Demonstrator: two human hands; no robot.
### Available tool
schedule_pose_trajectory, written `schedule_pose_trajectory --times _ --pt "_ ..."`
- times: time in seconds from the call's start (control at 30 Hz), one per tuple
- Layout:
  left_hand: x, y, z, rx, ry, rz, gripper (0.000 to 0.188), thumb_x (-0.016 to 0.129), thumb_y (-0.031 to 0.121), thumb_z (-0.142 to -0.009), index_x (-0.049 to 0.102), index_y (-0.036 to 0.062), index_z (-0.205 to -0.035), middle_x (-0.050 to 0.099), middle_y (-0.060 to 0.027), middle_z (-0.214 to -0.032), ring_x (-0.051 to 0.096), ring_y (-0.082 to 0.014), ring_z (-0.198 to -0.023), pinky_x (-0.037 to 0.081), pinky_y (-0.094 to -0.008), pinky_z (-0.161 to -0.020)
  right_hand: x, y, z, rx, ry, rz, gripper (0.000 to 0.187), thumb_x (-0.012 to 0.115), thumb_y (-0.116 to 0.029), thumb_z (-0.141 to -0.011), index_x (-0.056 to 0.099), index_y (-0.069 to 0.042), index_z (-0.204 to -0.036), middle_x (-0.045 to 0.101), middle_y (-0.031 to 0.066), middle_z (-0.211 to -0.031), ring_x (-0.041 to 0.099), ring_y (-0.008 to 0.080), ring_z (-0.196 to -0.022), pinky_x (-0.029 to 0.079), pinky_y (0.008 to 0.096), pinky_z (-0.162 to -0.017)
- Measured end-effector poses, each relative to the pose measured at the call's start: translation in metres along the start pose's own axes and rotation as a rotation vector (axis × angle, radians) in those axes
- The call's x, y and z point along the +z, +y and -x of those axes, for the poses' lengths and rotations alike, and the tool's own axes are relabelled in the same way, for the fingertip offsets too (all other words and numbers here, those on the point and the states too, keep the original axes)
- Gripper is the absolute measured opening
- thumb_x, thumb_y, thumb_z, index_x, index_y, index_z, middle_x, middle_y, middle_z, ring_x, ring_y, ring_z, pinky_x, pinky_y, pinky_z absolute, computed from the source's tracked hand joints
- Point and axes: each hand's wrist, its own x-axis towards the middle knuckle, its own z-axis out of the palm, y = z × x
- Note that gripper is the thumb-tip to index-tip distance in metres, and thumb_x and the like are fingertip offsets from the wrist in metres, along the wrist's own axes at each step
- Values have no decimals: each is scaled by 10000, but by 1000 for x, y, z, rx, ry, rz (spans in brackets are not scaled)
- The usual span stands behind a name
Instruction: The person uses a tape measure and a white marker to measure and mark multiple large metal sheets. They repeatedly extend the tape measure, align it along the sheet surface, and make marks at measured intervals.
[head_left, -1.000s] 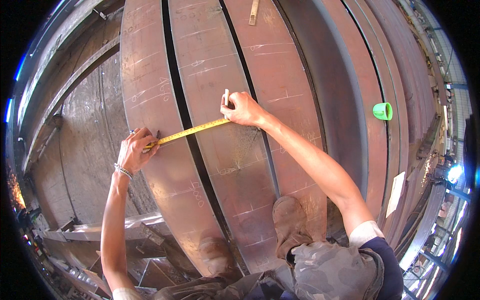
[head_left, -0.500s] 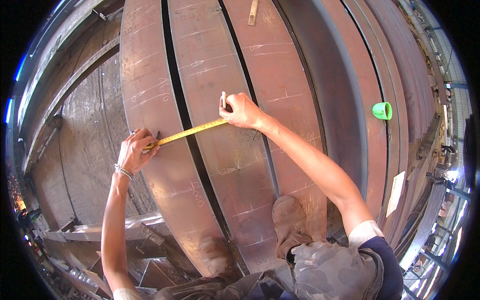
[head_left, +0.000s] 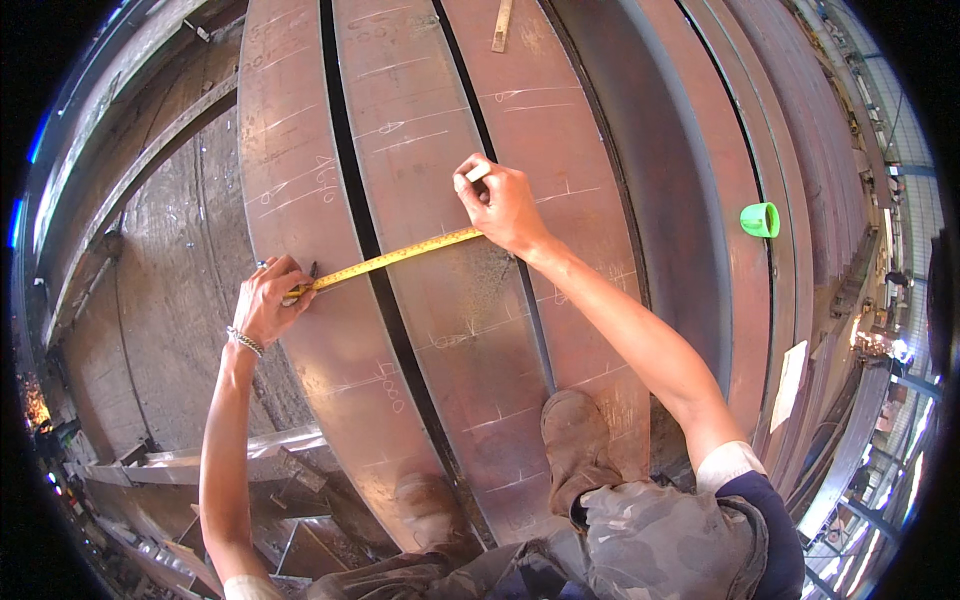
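Observation:
My left hand (head_left: 268,302) is closed on one end of a yellow tape measure (head_left: 400,254) at the left edge of the leftmost steel beam (head_left: 345,345). A small dark pointed thing pokes up beside its fingertips. The tape stretches over the dark gap onto the middle beam (head_left: 425,205) and runs up to the lower edge of my right hand (head_left: 505,210). A short pale stick of chalk (head_left: 479,173) is pinched in the right fingers, above the beam. Whether this hand also grips the tape is hidden.
White chalk lines and marks cross the rust-brown beams. A flat pale strip (head_left: 502,25) lies at the far end, and a green cup (head_left: 760,220) rests on its side to the right. My boots (head_left: 575,435) stand on the beams, which have narrow dark gaps between them.
My right hand has shifted a little away and to the right, and the chalk has tipped from upright to slanted. More of the tape shows beside it. My left hand stays in place.

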Motion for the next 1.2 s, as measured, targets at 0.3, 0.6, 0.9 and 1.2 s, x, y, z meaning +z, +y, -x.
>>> schedule_pose_trajectory --times 0.3,0.6,0.9,1.2 --pt "-33 34 -10 25 116 -94 119 809 129 -788 725 98 -867 653 -38 -890 668 -248 -851 584 -394 -759 -65 -7 8 203 156 -232 178 618 -174 -1061 664 -8 -1018 701 39 -840 666 70 -701 570 241 -601" --pt "-132 85 -3 -221 276 -254 145 820 148 -761 727 103 -863 676 -56 -901 687 -292 -863 554 -432 -760 -174 29 38 279 285 -308 171 633 -166 -1048 678 -6 -1006 718 62 -838 681 95 -716 586 266 -600" --pt "-193 131 71 -443 257 -312 124 824 182 -775 735 115 -831 689 -57 -871 705 -292 -822 552 -405 -740 -261 56 4 272 371 -270 203 618 -194 -1044 695 -7 -1024 716 78 -835 680 112 -686 577 265 -592" --pt "-179 168 146 -708 95 -249 196 839 268 -768 768 109 -858 757 -106 -847 758 -277 -803 569 -374 -730 -332 44 -14 169 267 -118 264 621 -280 -1059 714 -34 -1083 709 55 -879 660 104 -740 558 262 -632"
